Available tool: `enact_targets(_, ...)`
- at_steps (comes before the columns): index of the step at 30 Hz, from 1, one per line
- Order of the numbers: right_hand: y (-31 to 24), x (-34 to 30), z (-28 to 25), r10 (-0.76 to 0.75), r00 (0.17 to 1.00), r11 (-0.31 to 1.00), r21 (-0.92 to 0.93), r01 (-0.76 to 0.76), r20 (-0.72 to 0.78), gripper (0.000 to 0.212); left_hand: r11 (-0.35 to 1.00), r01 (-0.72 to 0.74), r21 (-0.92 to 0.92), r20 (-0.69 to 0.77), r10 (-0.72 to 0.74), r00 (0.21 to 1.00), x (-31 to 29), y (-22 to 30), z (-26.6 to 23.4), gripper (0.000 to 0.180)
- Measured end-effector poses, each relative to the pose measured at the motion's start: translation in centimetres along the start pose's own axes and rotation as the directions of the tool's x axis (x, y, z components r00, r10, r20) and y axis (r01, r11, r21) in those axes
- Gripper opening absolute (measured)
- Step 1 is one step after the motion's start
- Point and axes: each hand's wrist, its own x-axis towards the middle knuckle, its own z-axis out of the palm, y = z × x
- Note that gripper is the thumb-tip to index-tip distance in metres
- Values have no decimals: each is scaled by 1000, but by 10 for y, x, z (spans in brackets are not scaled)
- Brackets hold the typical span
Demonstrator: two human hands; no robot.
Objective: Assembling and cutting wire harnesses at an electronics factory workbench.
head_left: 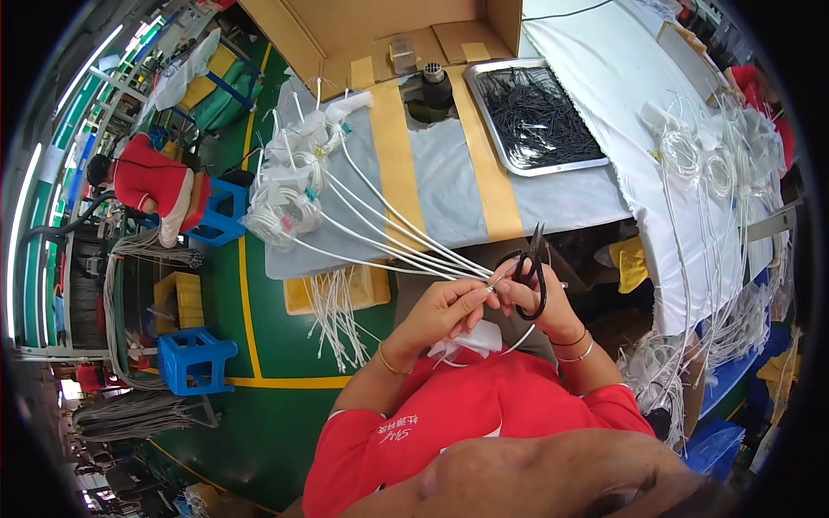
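Between finger and thumb, my left hand [446, 308] pinches the ends of several white cables [413, 244] in front of my chest. They run back to coiled, plastic-wrapped bundles [294, 186] at the table's left side. My right hand [540, 302] meets the left at the cable tips, its fingers closed. Black-handled scissors [537, 240] hang on that hand, blades pointing up and away from the tips. What exactly lies between the right fingertips is too small to make out. A crumpled white plastic piece [471, 341] sits below my hands.
A metal tray [602, 161] of short black pieces lies at the back right, beside a hot-air tool nozzle [434, 73] and an open cardboard box [345, 30]. More white cables [678, 224] drape over the right-hand table. Blue stools [194, 358] and a seated co-worker [151, 177] are leftward.
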Motion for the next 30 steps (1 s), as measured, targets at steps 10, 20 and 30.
enact_targets(10,-4,1,-16,50,952,992,-122,-13,301,14,960,232,-154,412,-151,899,1,-7,-14,28)
enact_targets(20,-1,-7,-4,-144,986,939,-327,110,-80,20,967,-152,206,-253,203,946,9,-27,15,15)
enact_targets(30,5,-2,-8,2,990,998,-60,-11,-144,19,915,-138,380,-298,262,918,14,-27,15,12)
